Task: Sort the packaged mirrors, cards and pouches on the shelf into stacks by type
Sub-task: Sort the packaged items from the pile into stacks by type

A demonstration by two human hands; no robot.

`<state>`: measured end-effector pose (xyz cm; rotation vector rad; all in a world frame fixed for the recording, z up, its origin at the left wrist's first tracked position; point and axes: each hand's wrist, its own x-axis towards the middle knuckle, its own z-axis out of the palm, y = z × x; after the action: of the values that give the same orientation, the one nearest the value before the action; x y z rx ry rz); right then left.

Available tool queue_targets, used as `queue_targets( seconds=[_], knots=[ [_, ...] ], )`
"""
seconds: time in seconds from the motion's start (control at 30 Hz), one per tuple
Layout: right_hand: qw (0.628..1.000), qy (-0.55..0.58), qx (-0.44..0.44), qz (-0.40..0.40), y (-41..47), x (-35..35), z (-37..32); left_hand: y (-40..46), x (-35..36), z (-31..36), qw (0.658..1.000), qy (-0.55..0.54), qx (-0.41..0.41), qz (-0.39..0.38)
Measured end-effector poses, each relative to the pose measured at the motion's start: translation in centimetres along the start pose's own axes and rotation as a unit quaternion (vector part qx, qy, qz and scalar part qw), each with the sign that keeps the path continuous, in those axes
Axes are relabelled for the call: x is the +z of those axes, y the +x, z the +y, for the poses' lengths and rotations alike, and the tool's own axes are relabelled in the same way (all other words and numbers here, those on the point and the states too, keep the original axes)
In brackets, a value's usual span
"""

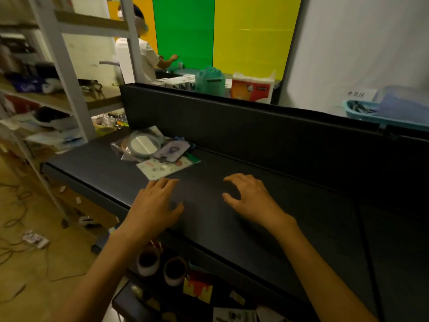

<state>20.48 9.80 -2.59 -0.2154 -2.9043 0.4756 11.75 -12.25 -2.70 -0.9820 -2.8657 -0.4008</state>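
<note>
Packaged items lie in one mixed heap at the centre left of the frame, on a dark shelf (267, 205): a round mirror (144, 143) in a clear bag, a lilac pouch (172, 150) overlapping it, and a pale printed card (162, 169) lowest and nearest the viewer. No sorted stacks are visible, so the sorting looks to be at its start. The left hand (155, 205) hovers flat with fingers spread and straight, its fingertips (167, 182) just beside the card's near corner, holding nothing. The right hand (250, 198), right of centre, is empty too, fingers loosely curled over bare shelf. The likely next move is lifting the card clear of the pouch lying across it. A black back panel (232, 126) rises behind the heap. At upper left stands a cluttered rack (67, 73); another person (148, 54) works in the background. Tape rolls (148, 261) sit below the shelf.
</note>
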Motion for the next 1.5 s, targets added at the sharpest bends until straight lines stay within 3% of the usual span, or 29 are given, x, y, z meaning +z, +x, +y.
queue_targets(
  seconds=[0.33, 0.5, 0.73, 0.97, 1.23, 1.5],
  knots=[
    [0.995, -0.019, 0.096, -0.006, 8.9, 3.4, -4.2, 9.1, -0.6, -11.0, 0.998, -0.029, 0.056, 0.004],
    [0.986, -0.03, 0.165, 0.016, 12.5, 5.4, -7.2, 13.8, -1.1, -16.9, 0.994, -0.04, 0.101, -0.032],
    [0.971, -0.031, 0.232, 0.046, 16.7, 8.3, -11.0, 19.5, -1.9, -23.0, 0.99, -0.033, 0.132, -0.02],
    [0.953, 0.008, 0.294, 0.074, 21.3, 10.1, -13.3, 23.5, -0.7, -25.2, 0.994, -0.037, 0.095, -0.034],
    [0.93, 0.024, 0.356, 0.092, 25.1, 11.8, -13.4, 26.7, -0.5, -25.7, 0.99, -0.077, 0.112, -0.044],
    [0.906, 0.14, 0.379, 0.125, 25.3, 11.7, -11.5, 27.9, -0.8, -25.2, 0.966, -0.24, 0.081, -0.057]
  ],
)
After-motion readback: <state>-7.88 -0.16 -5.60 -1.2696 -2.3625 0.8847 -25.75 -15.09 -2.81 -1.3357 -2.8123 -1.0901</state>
